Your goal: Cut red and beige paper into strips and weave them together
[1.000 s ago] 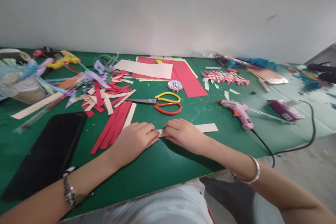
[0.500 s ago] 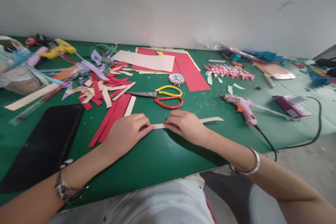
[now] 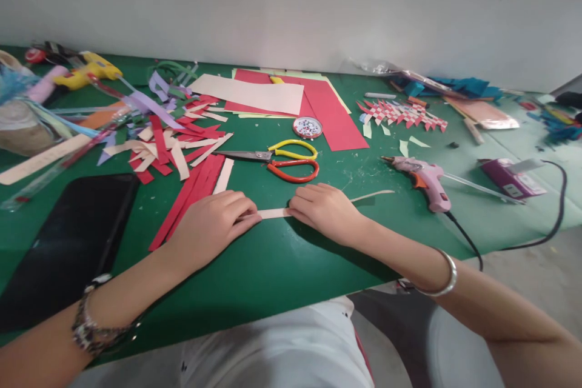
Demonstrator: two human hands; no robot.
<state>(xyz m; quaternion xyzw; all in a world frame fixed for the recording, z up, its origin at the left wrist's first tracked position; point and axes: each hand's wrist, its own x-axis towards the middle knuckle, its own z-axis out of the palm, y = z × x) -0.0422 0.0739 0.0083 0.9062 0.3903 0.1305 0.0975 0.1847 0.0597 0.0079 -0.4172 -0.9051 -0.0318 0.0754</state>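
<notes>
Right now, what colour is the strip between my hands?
Cream; the strip shows best in the head view.

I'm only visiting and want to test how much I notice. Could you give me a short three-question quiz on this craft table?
1. True or false: the left hand and the right hand both touch the cream paper strip.
2. What lies just beyond the strip? A) scissors B) a stapler C) a hammer
3. What colour is the body of the glue gun nearest the right hand?
Key: 1 true; 2 A; 3 pink.
</notes>
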